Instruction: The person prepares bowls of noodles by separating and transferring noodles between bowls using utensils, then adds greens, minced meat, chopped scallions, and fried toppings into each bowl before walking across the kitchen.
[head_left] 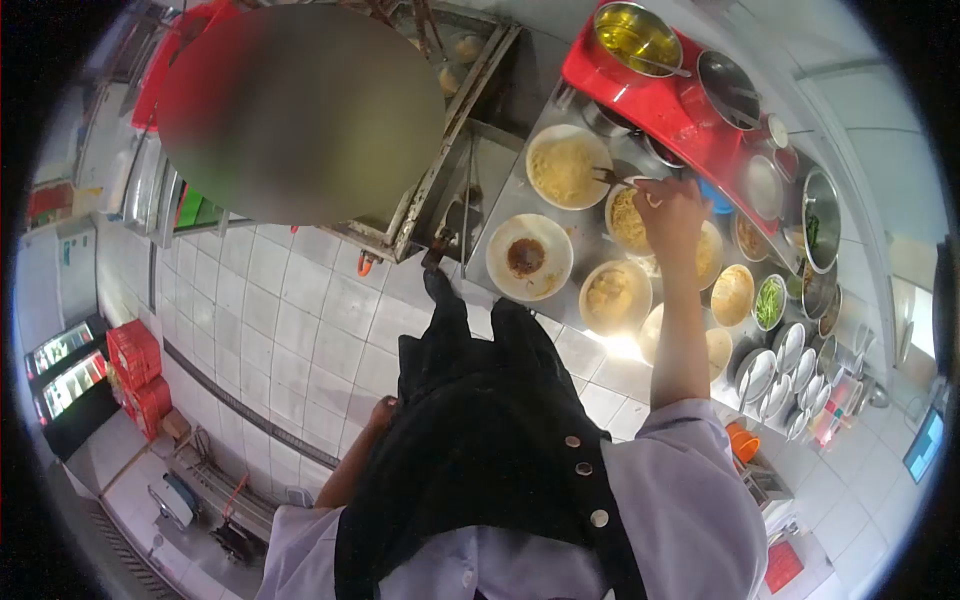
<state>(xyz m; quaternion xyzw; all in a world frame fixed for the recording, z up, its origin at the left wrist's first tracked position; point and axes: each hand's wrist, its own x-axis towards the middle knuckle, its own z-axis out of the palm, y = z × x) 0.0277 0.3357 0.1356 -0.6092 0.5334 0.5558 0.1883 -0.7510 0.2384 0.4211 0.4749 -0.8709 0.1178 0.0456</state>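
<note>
My right hand (672,212) is closed around a fork (608,177), whose tines point left over the gap between two bowls. Below the fork is a bowl of noodles (627,220), partly covered by my hand. Just left of the tines stands another noodle bowl (565,168) with pale yellow noodles. Nearer my body are a white bowl with dark brown sauce (527,258) and a bowl with pale yellow food (614,297). My left hand (383,411) hangs low beside the black apron (480,430); its fingers are too small and partly hidden to make out.
A red raised shelf (690,110) behind the bowls carries a pot of yellow oil (636,40) and other pots. Right of my arm are a bowl of chopped greens (769,302) and several white dishes with spoons (790,345). A metal cooking station (400,230) stands left of the counter.
</note>
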